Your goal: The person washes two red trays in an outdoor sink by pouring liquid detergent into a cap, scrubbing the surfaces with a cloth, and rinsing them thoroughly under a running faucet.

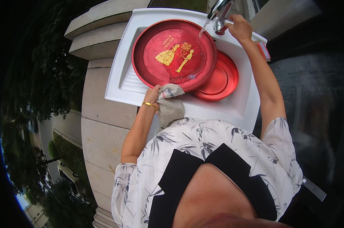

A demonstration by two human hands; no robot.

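Note:
A large round red basin [152,42] with gold figures on its bottom is tilted over a white sink [115,88], some water pooled inside. My left hand [152,96] grips its near rim together with a grey cloth [172,109]. At the chrome faucet [217,12], my right hand [240,28] has its fingers on the red-marked handle [221,30]. Water runs from the spout into the basin. Beneath and to the right, a smaller red basin [214,81] lies in the sink bowl, partly covered by the large one.
A pink and white sponge [263,51] sits at the sink's right edge, beside my right forearm. The sink's ribbed washboard part [132,82] shows at the left. A stone ledge [106,94] runs along the left, with trees and parked vehicles far below. Dark glass stands at the right.

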